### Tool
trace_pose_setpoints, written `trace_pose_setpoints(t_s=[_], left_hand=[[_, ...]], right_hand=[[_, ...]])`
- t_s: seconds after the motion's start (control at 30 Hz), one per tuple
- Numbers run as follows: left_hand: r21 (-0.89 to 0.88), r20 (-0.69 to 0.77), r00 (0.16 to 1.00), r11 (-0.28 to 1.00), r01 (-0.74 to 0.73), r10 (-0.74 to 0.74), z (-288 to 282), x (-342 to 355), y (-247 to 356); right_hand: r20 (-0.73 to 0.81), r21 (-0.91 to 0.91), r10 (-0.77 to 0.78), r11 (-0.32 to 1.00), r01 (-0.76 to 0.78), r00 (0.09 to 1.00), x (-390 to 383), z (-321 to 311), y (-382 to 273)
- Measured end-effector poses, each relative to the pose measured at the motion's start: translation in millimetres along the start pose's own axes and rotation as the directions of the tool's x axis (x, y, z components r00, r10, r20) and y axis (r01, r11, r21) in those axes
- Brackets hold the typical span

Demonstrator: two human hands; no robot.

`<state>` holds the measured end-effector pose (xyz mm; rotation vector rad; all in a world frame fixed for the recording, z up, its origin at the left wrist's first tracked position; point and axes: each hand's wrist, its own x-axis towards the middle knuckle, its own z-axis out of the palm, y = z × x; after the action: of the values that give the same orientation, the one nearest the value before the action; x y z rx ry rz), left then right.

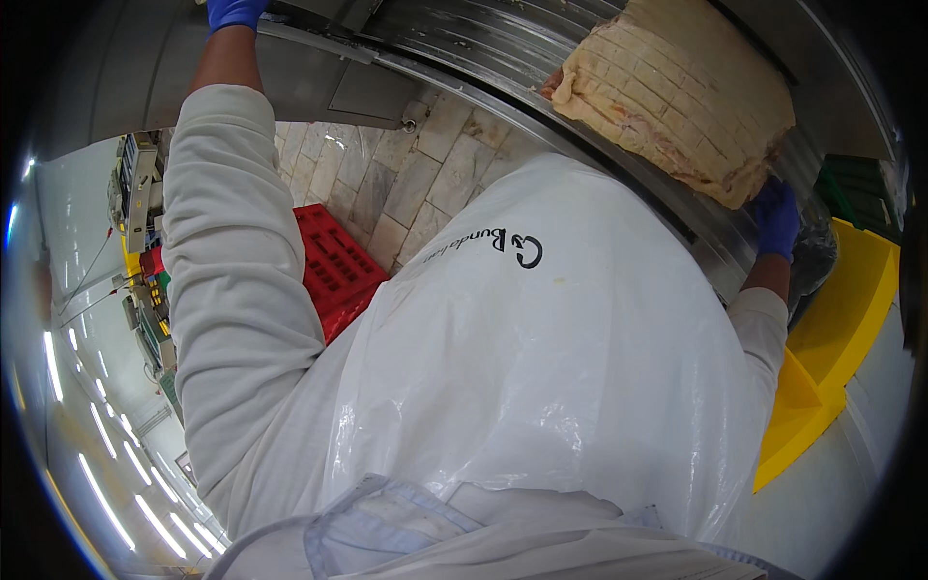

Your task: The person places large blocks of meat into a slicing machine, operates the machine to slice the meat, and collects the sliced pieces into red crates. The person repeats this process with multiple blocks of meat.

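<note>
A large pale slab of meat, its fatty top scored with parallel lines, lies on a ridged metal surface at the top right. My right hand, in a blue glove, touches the slab's right end, with its fingertips partly hidden there. At the top left my left hand, also gloved in blue, is cut off by the frame edge beside the metal machinery, so its fingers cannot be made out. I wear a white plastic apron with dark printing.
A red crate is on the tiled floor below the machine. Yellow bins, a green crate and dark plastic stand at the right. More equipment shows at the far left, sideways in the curved view.
</note>
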<state>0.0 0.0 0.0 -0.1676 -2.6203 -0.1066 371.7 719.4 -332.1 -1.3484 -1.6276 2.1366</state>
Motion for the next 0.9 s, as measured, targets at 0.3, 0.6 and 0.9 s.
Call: trace_pose_setpoints(t_s=[0.3,0.6,0.9], left_hand=[[0.01,-0.009,1.0,1.0,-0.012,0.012,1.7,0.3,-0.6],[0.012,-0.04,0.999,1.0,-0.028,0.029,6.5,1.6,-9.6],[0.031,0.003,1.0,0.999,-0.015,0.015,5.4,3.6,-6.3]], right_hand=[[0.003,0.008,-0.03,1.0,0.03,1.0,4.4,-3.8,4.7],[0.05,-0.083,-0.079,0.993,0.083,0.996,10.6,-9.9,9.9],[0.059,-0.132,-0.099,0.986,0.106,0.993,17.0,-15.0,15.1]])
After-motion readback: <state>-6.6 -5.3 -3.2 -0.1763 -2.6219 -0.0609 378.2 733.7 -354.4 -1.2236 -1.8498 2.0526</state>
